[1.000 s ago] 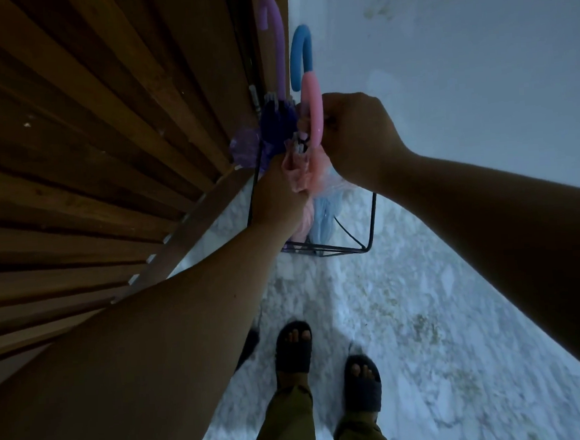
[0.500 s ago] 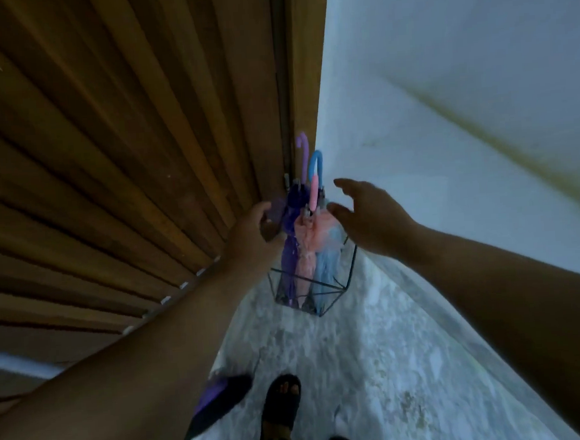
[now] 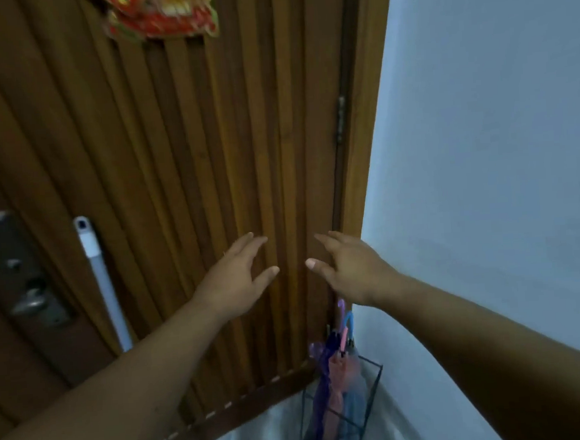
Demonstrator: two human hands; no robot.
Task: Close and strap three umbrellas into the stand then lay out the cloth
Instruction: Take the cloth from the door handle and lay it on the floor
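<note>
Corner of an entryway: slatted wooden door [image 3: 182, 179] on the left, pale wall [image 3: 499, 136] on the right, marbled floor [image 3: 262, 438] at the bottom edge. Red-and-gold paper decoration [image 3: 161, 14] hangs at the top of the door, lock plate with lever [image 3: 30, 300] sits at far left, and a white pole [image 3: 102, 281] leans on the slats.

Change vs half a second ago: both hands were down at the umbrella handles, one each side of the bundle; now they're lifted well clear and the view has tipped up the door. A second ago the right hand was pinching the pink handle while the left was down in the canopies. So release is done.

Umbrellas [image 3: 337, 381]: three, closed, purple, pink and blue, standing upright together in the black wire stand [image 3: 372, 389], which sits in the door/wall corner on the floor. Hooked handles stick up above the frame. Straps are too small and blurred to confirm.

My read: umbrella part is finished or nearly so, and the cloth is next. No cloth visible here, unless the pale bit at the door's foot is it; I can't tell.

Hands: left hand [image 3: 234, 278] and right hand [image 3: 350, 267] both held out in front of the door, palms down, fingers spread and relaxed, thumbs pointing inward toward each other, a gap between them. Neither holds anything; contact with the door is unclear. Forearms extended, roughly symmetric.
</note>
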